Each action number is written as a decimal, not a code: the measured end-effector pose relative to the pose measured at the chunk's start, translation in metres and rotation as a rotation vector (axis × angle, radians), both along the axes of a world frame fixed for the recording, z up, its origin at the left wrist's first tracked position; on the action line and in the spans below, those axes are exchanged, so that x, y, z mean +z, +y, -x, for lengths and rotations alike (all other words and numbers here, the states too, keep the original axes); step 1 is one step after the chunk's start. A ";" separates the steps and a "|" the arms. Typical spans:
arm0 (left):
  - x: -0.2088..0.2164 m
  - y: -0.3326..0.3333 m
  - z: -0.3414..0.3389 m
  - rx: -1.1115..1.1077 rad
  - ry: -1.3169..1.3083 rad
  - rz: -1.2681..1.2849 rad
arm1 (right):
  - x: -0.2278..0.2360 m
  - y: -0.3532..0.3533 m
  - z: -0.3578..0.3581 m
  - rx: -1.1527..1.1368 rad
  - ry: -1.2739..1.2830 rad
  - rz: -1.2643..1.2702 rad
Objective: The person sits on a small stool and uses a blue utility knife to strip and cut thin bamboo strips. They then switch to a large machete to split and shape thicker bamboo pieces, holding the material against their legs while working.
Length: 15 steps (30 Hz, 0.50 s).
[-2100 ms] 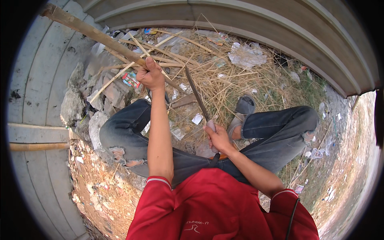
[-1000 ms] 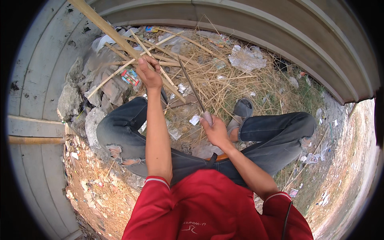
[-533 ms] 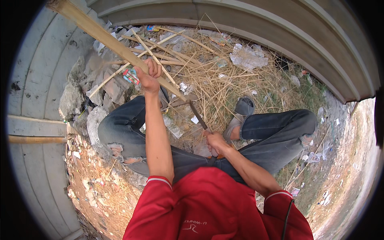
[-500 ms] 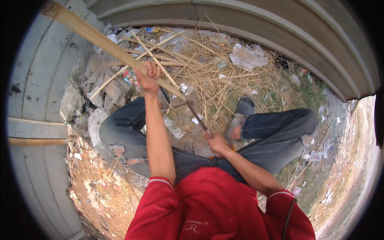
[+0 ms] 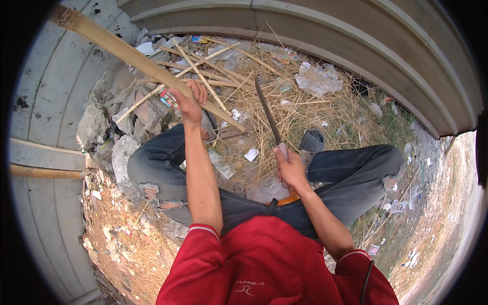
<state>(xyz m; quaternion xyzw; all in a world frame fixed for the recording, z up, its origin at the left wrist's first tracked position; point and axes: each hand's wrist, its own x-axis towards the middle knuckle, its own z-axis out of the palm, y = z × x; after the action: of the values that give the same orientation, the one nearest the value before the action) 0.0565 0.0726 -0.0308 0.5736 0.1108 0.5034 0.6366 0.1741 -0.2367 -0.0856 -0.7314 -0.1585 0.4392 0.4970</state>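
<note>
A long split bamboo strip (image 5: 127, 52) slants from the upper left down to a tip above the litter between my feet. My left hand (image 5: 189, 100) is closed around it nearer that lower end. In my right hand (image 5: 291, 166) is the pale grip of a machete, fingers wrapped round it. Its dark, narrow blade (image 5: 268, 109) points up and away, to the right of the strip and apart from it. Beyond my left hand, several loose bamboo strips (image 5: 222, 69) lie crossed on the ground.
Straw-like shavings (image 5: 254, 109) and scraps of plastic (image 5: 317, 80) cover the ground ahead. Broken concrete lumps (image 5: 93, 123) sit at the left, beside a grey panel wall (image 5: 46, 107). Ribbed metal sheeting (image 5: 325, 25) curves along the far side. My bent legs (image 5: 351, 163) frame the space.
The machete blade has come away from the strip's lower end and swung up to the right. My right hand has moved slightly right and forward; the left stays in nearly the same place.
</note>
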 end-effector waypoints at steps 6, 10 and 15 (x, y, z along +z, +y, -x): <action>0.026 -0.021 -0.027 0.407 0.091 -0.141 | 0.014 -0.004 0.006 0.016 0.071 -0.041; 0.036 -0.023 -0.037 0.442 0.024 -0.180 | 0.010 -0.010 0.026 0.112 0.037 -0.112; 0.079 -0.013 -0.050 0.632 0.022 -0.345 | 0.039 -0.003 0.027 0.225 -0.094 -0.095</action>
<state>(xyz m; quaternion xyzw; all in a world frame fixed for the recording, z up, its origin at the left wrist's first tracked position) 0.1064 0.0593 0.0484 0.6152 0.2032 0.6806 0.3421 0.1470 -0.2401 -0.0469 -0.7046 -0.2834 0.4493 0.4705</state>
